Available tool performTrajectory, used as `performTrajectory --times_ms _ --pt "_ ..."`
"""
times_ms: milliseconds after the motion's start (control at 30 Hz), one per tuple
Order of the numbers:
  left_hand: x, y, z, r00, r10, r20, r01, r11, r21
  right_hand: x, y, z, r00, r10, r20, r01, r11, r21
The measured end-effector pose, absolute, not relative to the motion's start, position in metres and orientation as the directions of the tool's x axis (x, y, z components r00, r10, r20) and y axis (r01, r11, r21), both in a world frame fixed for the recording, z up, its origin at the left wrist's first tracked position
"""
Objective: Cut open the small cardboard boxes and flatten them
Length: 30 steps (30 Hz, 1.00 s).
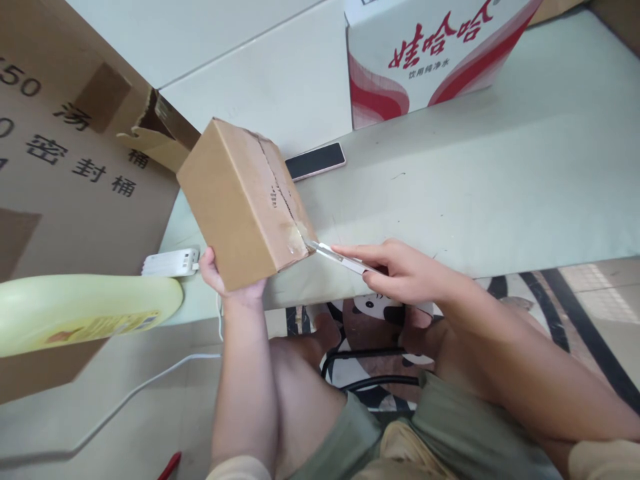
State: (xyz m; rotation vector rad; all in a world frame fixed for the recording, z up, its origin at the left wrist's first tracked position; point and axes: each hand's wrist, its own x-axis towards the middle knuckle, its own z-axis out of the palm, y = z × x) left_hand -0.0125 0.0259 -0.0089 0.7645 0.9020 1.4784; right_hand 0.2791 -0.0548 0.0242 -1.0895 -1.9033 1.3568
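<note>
Two hands, one box [240, 203] (tilted), one knife [340, 258]

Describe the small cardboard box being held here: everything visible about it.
The small cardboard box is plain brown corrugated card, closed, with a taped seam along its narrow face; the tape looks worn and partly torn, with small dark print beside it. It is held tilted above the near edge of the pale table. The left hand grips its lower corner from beneath. The tip of the utility knife, held in the right hand, meets the seam at the box's lower right corner.
</note>
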Motion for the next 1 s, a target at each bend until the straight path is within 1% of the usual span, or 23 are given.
performTrajectory --times_ms 67,200,300,367,467,500,567,633,700,800,867,933,967,1000 --pt "-0.011 0.026 -0.009 -0.104 0.995 -0.006 -0.501 -0.047 0.864 0.279 -0.055 0.024 -0.520 0.854 -0.013 0.290 0.162 -0.943" --pt "-0.012 0.032 -0.012 -0.150 0.989 0.007 -0.532 -0.086 0.842 0.278 -0.054 0.021 -0.568 0.823 -0.007 0.298 0.197 -0.934" --pt "-0.017 0.037 -0.014 -0.160 0.985 -0.067 -0.608 -0.045 0.793 0.278 -0.055 0.019 -0.617 0.786 -0.022 0.301 0.210 -0.930" --pt "-0.020 0.038 -0.014 -0.146 0.983 -0.108 -0.640 -0.011 0.768 0.280 -0.055 0.019 -0.599 0.801 -0.014 0.281 0.193 -0.940" --pt "-0.020 0.036 -0.012 -0.123 0.987 -0.104 -0.641 0.001 0.767 0.284 -0.053 0.020 -0.468 0.884 0.002 0.260 0.140 -0.955" --pt "-0.018 0.035 -0.011 -0.110 0.989 -0.099 -0.638 0.006 0.770 0.286 -0.052 0.019 -0.395 0.919 0.001 0.277 0.120 -0.953" --pt "-0.014 0.032 -0.006 -0.071 0.993 -0.089 -0.630 0.025 0.776 0.289 -0.049 0.018 -0.197 0.980 -0.021 0.361 0.053 -0.931" --pt "-0.007 0.028 -0.001 -0.025 0.995 -0.096 -0.622 0.060 0.780 0.292 -0.044 0.015 0.015 0.997 -0.081 0.504 -0.077 -0.860" --pt "0.001 0.024 0.003 0.043 0.990 -0.135 -0.615 0.132 0.778 0.296 -0.040 0.012 0.147 0.978 -0.146 0.653 -0.207 -0.728" --pt "0.009 0.020 -0.001 0.157 0.952 -0.262 -0.604 0.303 0.737 0.299 -0.035 0.009 0.201 0.952 -0.232 0.817 -0.294 -0.497" --pt "0.010 0.019 -0.010 0.179 0.908 -0.379 -0.597 0.406 0.692 0.301 -0.035 0.008 0.229 0.924 -0.307 0.861 -0.340 -0.379" --pt "0.010 0.019 -0.019 0.177 0.850 -0.496 -0.569 0.500 0.653 0.301 -0.036 0.007 0.243 0.900 -0.361 0.874 -0.365 -0.322" --pt "0.009 0.019 -0.022 0.184 0.823 -0.537 -0.547 0.540 0.640 0.302 -0.037 0.006 0.243 0.903 -0.354 0.877 -0.361 -0.318" --pt "0.010 0.020 -0.025 0.199 0.802 -0.563 -0.521 0.573 0.632 0.303 -0.037 0.005 0.246 0.916 -0.316 0.874 -0.351 -0.336"
